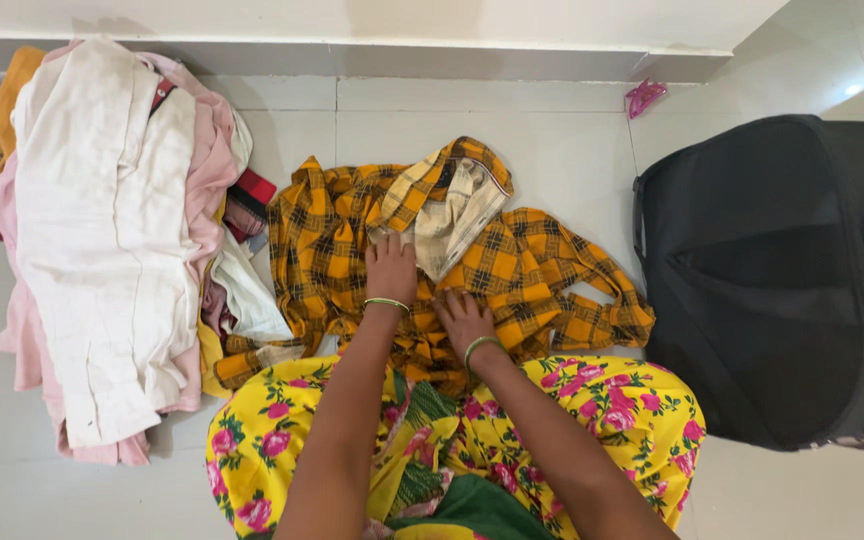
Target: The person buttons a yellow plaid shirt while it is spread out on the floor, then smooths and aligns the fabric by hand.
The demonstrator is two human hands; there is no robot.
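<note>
A black bag [772, 280], soft-sided with a zip along its edge, sits on the floor [512, 110] to the person's right, close beside the knee. A small pink wrapper [644, 96] lies on the floor near the wall step, well apart from the hands. No labels legible.

Left hand [392, 270]: arm extended forward, palm down, flat on the shirt [512, 270]. Fingers held together, pointing away from the body, tips at the edge of the pale inner lining near the collar. Green bangle at the wrist.

Right hand [464, 318]: arm angled in from the right, palm down, just beside the left hand and nearer the body. Fingers slightly spread and curled onto the cloth; cannot tell whether they pinch a fold or only press. Bangle at the wrist too.

The shirt, yellow-orange with black check, lies crumpled on the floor directly ahead of the knees, partly spread, one sleeve trailing toward the bag. Both hands rest on its middle, cloth under the fingers.

Clothes pile [112, 250] to the left: white, pink and orange pieces stacked, touching the shirt's left edge
</note>
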